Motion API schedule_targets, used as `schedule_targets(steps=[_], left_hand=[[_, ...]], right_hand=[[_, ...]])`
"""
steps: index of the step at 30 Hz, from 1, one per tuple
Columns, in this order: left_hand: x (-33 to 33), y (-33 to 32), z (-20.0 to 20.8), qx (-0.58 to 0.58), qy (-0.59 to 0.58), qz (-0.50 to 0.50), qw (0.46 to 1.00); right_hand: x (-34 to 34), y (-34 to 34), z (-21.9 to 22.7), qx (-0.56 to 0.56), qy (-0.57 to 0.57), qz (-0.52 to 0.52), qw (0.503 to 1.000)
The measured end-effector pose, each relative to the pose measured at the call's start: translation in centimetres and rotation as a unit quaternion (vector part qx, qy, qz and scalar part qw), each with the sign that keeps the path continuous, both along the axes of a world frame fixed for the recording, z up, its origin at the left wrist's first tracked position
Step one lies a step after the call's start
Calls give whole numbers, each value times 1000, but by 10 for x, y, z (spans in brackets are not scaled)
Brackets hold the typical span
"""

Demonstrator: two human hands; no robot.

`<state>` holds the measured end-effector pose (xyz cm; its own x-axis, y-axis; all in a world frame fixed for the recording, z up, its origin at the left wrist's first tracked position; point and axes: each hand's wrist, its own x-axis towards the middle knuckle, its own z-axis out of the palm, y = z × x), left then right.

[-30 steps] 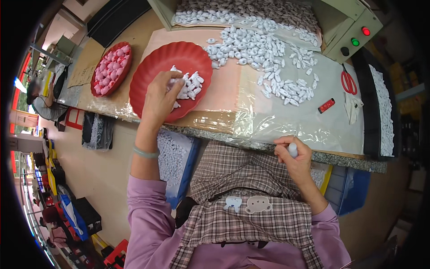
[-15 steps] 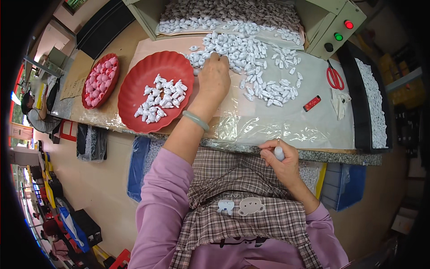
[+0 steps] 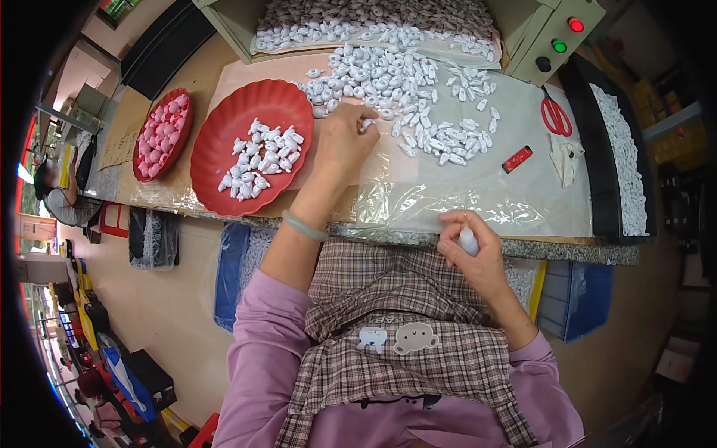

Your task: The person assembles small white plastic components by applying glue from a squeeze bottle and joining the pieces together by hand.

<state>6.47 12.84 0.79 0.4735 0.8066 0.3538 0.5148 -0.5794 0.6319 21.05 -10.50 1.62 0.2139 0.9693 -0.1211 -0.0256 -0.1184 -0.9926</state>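
Note:
My left hand (image 3: pixel 345 142) is just in front of the pile of small white figure pieces (image 3: pixel 366 75), pinching one white piece (image 3: pixel 366 125) between thumb and fingers. Over the table's front edge, my right hand (image 3: pixel 482 261) grips a small white squeeze bottle (image 3: pixel 468 240) with a thin tip pointing up. Left of my left hand sits a red scalloped plate (image 3: pixel 213 164) holding several white figures with little limbs (image 3: pixel 261 157). Narrower white pieces (image 3: pixel 448 142) lie loose on the sheeted tabletop to the right of the pile.
A smaller red bowl (image 3: pixel 142 166) of pink and red round pieces stands at the far left. Red-handled scissors (image 3: pixel 556 118), a red lighter-shaped item (image 3: pixel 517 158) and a crumpled white cloth (image 3: pixel 565 158) lie right. Behind is a metal machine (image 3: pixel 553 37); a black tray (image 3: pixel 597 172) borders the table's right.
My left hand has drawn back from the pile toward me, now with a white piece in its fingertips. My right hand keeps the bottle at the edge, nearly unmoved.

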Motion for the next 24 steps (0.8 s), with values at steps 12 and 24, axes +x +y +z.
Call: schedule_targets(steps=[12,24], left_hand=[[-45,-93,8,-596,-410,-191,663],[-46,-116,-1,-656,-424,-226,582]], right_hand=[[6,9,-3,117,6,-15,993],[11,11,-2,104,88,-85,987]])
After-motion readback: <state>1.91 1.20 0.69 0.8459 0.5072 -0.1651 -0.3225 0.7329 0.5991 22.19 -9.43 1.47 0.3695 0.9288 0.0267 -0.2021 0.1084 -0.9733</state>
